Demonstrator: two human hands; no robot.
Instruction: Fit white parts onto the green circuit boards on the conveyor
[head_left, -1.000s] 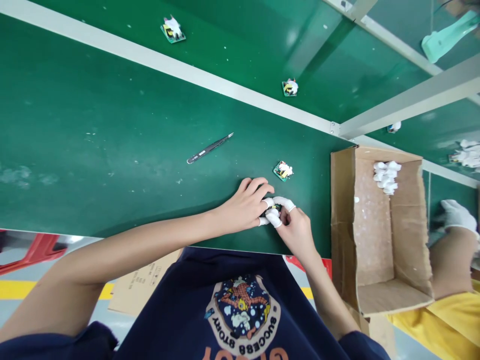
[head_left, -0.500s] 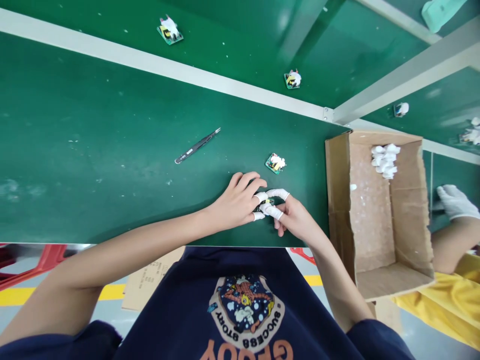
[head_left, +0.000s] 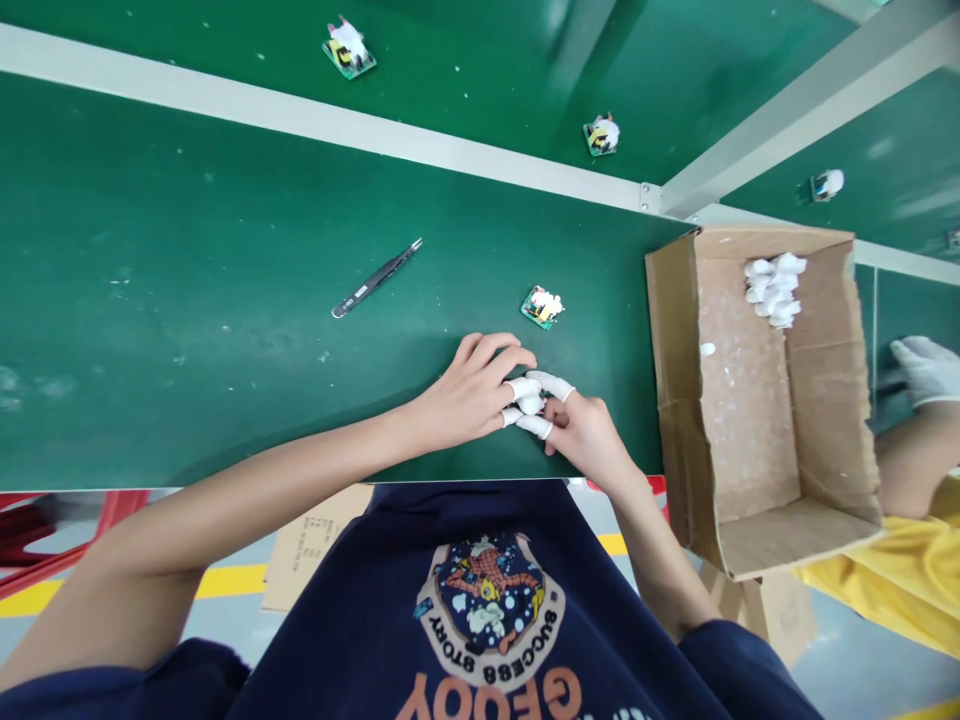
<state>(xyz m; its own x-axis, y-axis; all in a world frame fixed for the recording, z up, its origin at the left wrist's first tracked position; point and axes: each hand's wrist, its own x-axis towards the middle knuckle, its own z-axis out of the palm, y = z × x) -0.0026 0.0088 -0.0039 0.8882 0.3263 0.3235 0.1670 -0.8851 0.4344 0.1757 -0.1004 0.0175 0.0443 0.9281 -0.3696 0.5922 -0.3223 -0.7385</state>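
Between my two hands, just above the green bench near its front edge, is a small circuit board with a white lump (head_left: 531, 404) on it; my fingers cover most of it. My left hand (head_left: 484, 388) pinches it from the left with thumb and index finger, both in white finger cots. From the right, my right hand (head_left: 576, 425) grips the same piece, also with cotted thumb and index finger. Another circuit board (head_left: 541, 307) with white filler and a yellow part lies just beyond my hands. Black tweezers (head_left: 376, 280) rest farther left.
A cardboard box (head_left: 675, 370) stands at the right, with a cluster of white pieces (head_left: 776, 290) inside. Circuit boards (head_left: 349, 50) lie beyond the pale metal rail (head_left: 300, 117). At far right, a co-worker's white-gloved hand (head_left: 930, 370) shows.
The held board has turned in my fingers: its yellow part and components showed before, and now a white lump faces up. The whole view has shifted slightly. The co-worker's hand stays at far right.
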